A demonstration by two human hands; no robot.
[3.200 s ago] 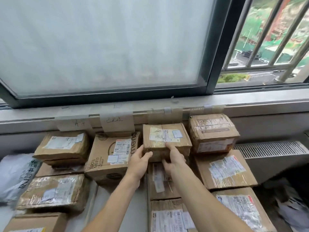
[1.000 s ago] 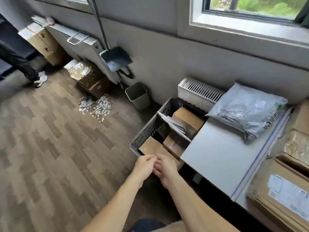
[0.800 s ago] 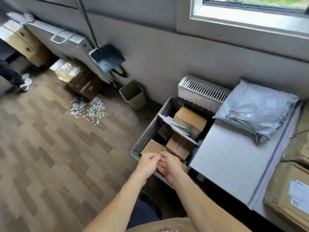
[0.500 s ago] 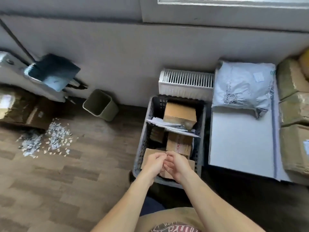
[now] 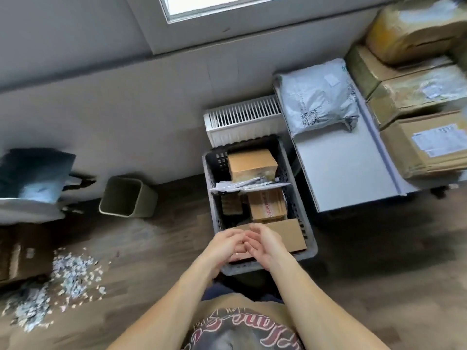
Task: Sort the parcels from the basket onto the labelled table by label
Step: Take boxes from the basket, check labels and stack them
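Head view: the left hand and right hand are held empty, loosely curled, over the near end of the basket, probably to lift its flat parcel.

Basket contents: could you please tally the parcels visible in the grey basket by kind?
Cardboard boxes: 4
Pale flat mailers: 1
Total: 5 visible; anything lying underneath is hidden.
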